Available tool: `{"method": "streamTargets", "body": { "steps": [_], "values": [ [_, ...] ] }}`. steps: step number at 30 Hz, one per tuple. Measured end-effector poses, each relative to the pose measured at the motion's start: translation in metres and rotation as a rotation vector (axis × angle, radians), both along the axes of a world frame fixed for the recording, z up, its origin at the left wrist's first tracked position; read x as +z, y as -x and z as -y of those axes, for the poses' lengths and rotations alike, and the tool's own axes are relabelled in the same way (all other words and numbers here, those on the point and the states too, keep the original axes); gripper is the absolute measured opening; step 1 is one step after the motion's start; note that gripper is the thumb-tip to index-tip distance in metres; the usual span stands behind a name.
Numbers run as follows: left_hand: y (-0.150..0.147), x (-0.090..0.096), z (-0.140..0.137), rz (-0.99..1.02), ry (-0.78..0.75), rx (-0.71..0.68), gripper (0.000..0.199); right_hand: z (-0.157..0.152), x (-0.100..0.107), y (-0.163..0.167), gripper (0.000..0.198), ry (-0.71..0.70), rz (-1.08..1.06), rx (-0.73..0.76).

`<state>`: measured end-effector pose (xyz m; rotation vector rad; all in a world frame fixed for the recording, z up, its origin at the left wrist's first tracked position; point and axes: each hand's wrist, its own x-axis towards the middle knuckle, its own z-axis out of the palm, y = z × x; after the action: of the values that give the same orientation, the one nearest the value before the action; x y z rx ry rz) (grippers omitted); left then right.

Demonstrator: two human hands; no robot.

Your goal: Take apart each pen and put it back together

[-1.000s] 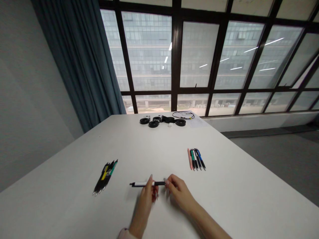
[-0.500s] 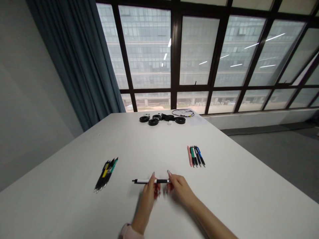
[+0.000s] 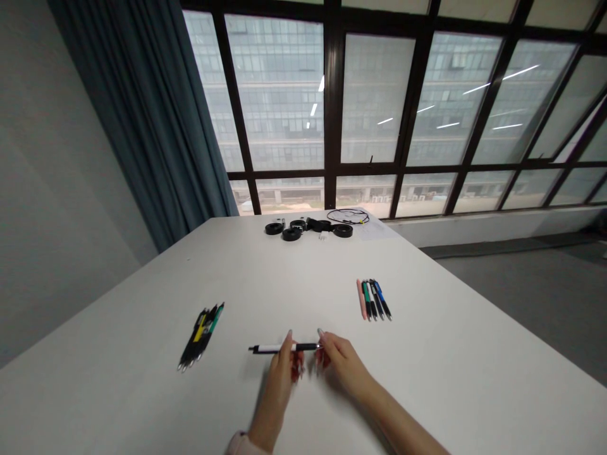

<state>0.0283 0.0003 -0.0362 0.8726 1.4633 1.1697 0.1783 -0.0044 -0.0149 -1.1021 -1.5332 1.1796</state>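
A white and black pen [image 3: 269, 349] lies level in the air above the table, its metal tip to the right. My left hand [image 3: 279, 373] grips its barrel near the middle between thumb and fingers. At the tip, my right hand [image 3: 342, 360] is closed in a pinch, with thumb and fingers around the metal end. What exactly the right fingertips cover is partly hidden. To the left lies a slanted group of pens [image 3: 202, 338], black with yellow and green parts. On the right, several pens [image 3: 374, 300] in pink, green, white, black and blue lie side by side.
Toward the far end of the white table [image 3: 265, 272] sit several black tape-like rings [image 3: 291, 234] and a coiled black cable [image 3: 348, 217]. A blue curtain [image 3: 156, 126] hangs at the left beside the window. The table's right edge drops to a grey floor.
Both hands and the pen have shifted very slightly left in the picture. The pen stays level between them, and the other pens have not been moved.
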Motion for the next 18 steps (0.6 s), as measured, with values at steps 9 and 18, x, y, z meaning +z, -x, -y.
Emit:
{"method": "streamTargets", "body": {
  "steps": [9, 18],
  "values": [
    [-0.002, 0.000, -0.004, 0.145, 0.043, 0.049, 0.061, -0.001, -0.001, -0.002, 0.059, 0.005, -0.080, -0.035],
    [0.006, 0.010, 0.002, -0.064, -0.018, 0.003, 0.067, 0.010, 0.007, -0.004, 0.024, -0.498, 0.396, 0.012]
  ]
}}
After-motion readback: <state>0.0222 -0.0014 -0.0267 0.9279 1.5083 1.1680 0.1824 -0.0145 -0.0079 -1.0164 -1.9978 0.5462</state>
